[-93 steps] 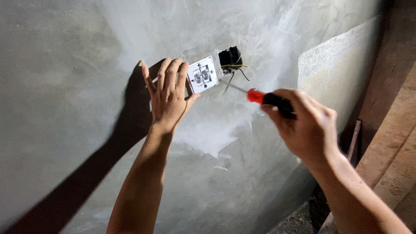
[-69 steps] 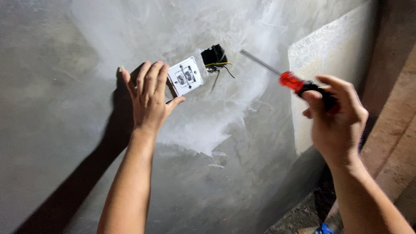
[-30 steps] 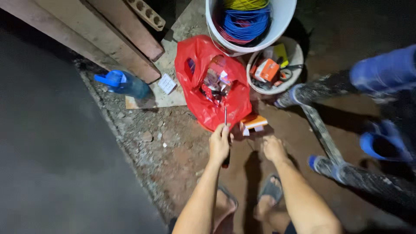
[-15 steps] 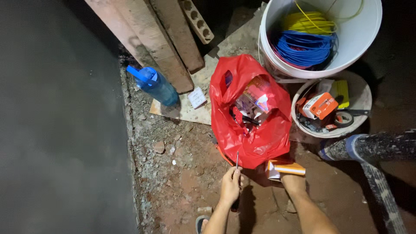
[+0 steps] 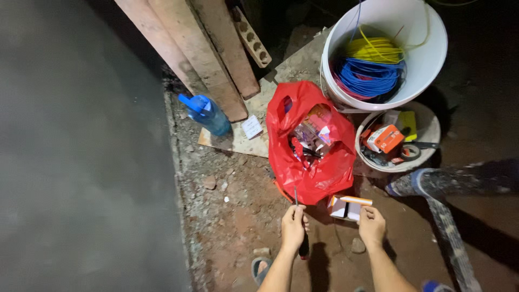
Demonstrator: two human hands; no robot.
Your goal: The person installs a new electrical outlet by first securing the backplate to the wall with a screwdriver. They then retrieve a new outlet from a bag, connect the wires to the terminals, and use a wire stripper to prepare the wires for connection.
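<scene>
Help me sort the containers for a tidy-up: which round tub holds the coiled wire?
The large white bucket, top right, holds yellow and blue wire coils; the smaller shallow tub below it holds boxes and tape instead.

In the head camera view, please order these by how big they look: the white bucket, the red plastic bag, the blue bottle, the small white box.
1. white bucket
2. red plastic bag, slightly smaller
3. blue bottle
4. small white box, similar to the bottle, so unsure
</scene>
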